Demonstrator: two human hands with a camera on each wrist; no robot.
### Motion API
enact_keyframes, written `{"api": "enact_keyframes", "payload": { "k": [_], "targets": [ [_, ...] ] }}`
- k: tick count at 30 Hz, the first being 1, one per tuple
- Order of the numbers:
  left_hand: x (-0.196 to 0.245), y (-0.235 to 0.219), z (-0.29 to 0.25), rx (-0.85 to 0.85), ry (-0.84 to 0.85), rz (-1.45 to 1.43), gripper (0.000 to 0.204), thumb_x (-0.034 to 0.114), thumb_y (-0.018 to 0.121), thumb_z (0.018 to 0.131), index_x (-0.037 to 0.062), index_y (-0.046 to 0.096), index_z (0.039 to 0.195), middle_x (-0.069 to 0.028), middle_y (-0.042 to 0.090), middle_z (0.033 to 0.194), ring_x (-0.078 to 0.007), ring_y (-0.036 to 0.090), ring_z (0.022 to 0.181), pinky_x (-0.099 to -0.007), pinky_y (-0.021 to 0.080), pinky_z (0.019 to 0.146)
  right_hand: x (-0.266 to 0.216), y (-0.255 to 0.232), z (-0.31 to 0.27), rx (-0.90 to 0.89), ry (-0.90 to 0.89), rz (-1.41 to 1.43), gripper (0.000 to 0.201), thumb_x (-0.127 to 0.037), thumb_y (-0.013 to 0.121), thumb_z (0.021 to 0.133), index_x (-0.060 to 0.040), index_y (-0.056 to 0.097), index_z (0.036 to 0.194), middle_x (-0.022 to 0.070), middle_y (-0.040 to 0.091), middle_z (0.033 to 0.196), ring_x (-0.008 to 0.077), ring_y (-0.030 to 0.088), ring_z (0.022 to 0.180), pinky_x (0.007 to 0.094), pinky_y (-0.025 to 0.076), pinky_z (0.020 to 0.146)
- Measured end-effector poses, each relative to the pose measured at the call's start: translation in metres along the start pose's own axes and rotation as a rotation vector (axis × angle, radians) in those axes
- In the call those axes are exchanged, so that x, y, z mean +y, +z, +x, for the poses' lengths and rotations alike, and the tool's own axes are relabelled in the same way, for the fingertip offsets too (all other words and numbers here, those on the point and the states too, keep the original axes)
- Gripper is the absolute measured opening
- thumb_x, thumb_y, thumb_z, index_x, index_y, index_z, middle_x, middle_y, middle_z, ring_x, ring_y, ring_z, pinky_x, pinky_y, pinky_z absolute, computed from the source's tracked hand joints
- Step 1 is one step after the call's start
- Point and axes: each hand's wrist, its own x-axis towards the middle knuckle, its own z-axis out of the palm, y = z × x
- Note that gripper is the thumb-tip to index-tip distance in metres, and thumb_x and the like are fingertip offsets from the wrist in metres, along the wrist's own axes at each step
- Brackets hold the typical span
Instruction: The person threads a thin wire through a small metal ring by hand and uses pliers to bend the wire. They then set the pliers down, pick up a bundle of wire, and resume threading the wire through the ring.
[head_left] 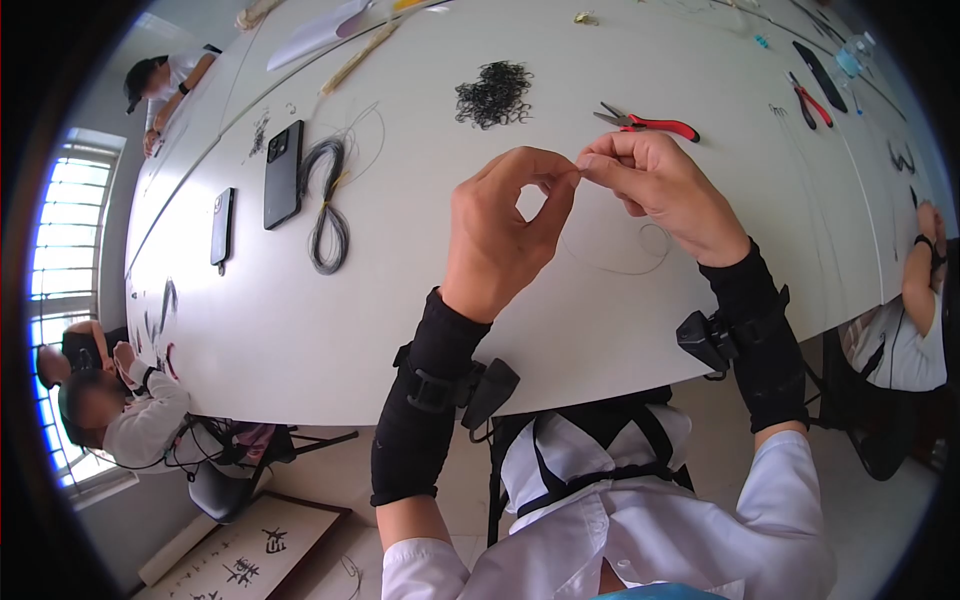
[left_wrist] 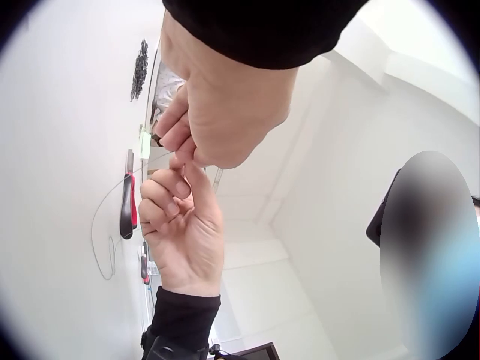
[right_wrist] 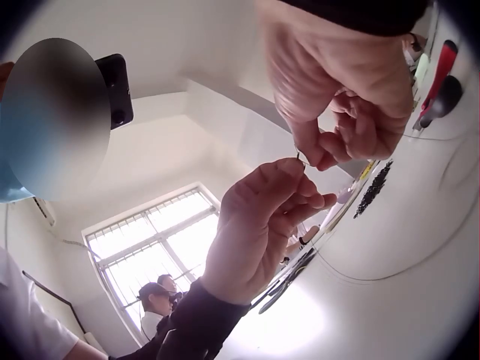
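Observation:
My left hand (head_left: 510, 225) and right hand (head_left: 665, 185) meet fingertip to fingertip above the table. Between the left thumb and forefinger I pinch a small, thin dark piece (right_wrist: 299, 156); it is too small to tell its kind. The right thumb and forefinger pinch a thin, clear line at the same spot. That thin line (head_left: 610, 270) hangs below the hands in a loose loop. Beyond the hands lies a pile of small black hooks (head_left: 494, 95). Red-handled pliers (head_left: 665, 127) lie just past the right hand.
Left on the white table (head_left: 400, 350) are a dark phone (head_left: 283, 175), a smaller phone (head_left: 222, 228) and a tied coil of dark cord (head_left: 328, 205). At the far right lie more pliers (head_left: 808, 100) and a black strip (head_left: 819, 76). Other people sit around the edges.

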Motion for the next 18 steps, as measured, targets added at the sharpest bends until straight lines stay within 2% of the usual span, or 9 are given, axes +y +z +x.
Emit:
{"api": "enact_keyframes", "payload": {
  "k": [2,5,8,11,14,17,18],
  "targets": [
    [0.0,0.0,0.001,0.019,-0.002,0.003,0.009,-0.003,0.072,0.087,-0.0029,0.068,0.096,-0.007,0.074,0.089,-0.0148,0.071,0.082,-0.0285,0.057,0.084,-0.004,0.002,-0.002,0.023,0.038,-0.005,0.027,-0.031,0.065,0.098,-0.0046,0.071,0.096,-0.0045,0.062,0.076,0.0019,0.042,0.061,0.0201,0.035,0.054],
    [0.001,0.001,0.0,0.037,-0.034,-0.01,0.011,-0.001,0.074,0.086,-0.0029,0.068,0.095,-0.0073,0.074,0.088,-0.0149,0.07,0.082,-0.0298,0.056,0.085,-0.006,-0.002,-0.002,-0.086,0.085,-0.095,0.027,-0.027,0.059,0.099,-0.0036,0.068,0.109,-0.0058,0.057,0.08,0.0034,0.049,0.068,0.0209,0.044,0.066],
    [0.0,0.002,0.0,0.071,-0.132,-0.121,0.009,-0.002,0.072,0.087,-0.0015,0.068,0.095,-0.0071,0.072,0.093,-0.0151,0.068,0.089,-0.0306,0.054,0.088,0.016,0.015,0.003,0.042,-0.275,0.05,0.028,-0.018,0.057,0.097,-0.0003,0.064,0.117,0.0036,0.067,0.098,0.0095,0.063,0.081,0.023,0.051,0.079],
    [-0.005,0.005,0.001,0.147,-0.028,-0.1,0.008,-0.001,0.071,0.088,-0.0013,0.069,0.095,-0.0065,0.068,0.101,-0.0143,0.063,0.097,-0.03,0.05,0.09,0.0,0.023,-0.005,-0.05,-0.161,0.257,0.036,-0.015,0.053,0.098,0.0001,0.055,0.131,0.0072,0.067,0.107,0.0152,0.068,0.096,0.0264,0.05,0.095],
    [-0.008,0.001,0.002,0.161,-0.092,-0.103,0.006,0.003,0.07,0.091,-0.0002,0.069,0.096,-0.0044,0.064,0.107,-0.0135,0.059,0.101,-0.0282,0.047,0.089,-0.011,0.024,-0.011,-0.185,0.036,0.504,0.039,-0.015,0.052,0.099,-0.0006,0.052,0.135,0.0074,0.066,0.103,0.0109,0.064,0.085,0.0245,0.052,0.081],
    [-0.005,0.003,0.0,0.167,-0.314,-0.414,0.009,0.008,0.069,0.095,0.0001,0.068,0.099,-0.0018,0.064,0.103,-0.0114,0.058,0.096,-0.0266,0.046,0.088,-0.005,0.018,-0.01,-0.256,0.118,0.551,0.035,-0.017,0.052,0.101,-0.0008,0.056,0.132,0.0055,0.065,0.094,0.007,0.055,0.072,0.024,0.048,0.067],
    [-0.006,0.002,0.0,0.16,-0.35,-0.472,0.009,0.008,0.069,0.095,0.0003,0.068,0.1,-0.0012,0.064,0.102,-0.0109,0.058,0.094,-0.0265,0.045,0.087,-0.007,0.018,-0.01,-0.225,0.106,0.461,0.034,-0.019,0.053,0.101,-0.0017,0.056,0.13,0.0017,0.058,0.087,0.0058,0.049,0.069,0.0239,0.045,0.064]
  ]
}}
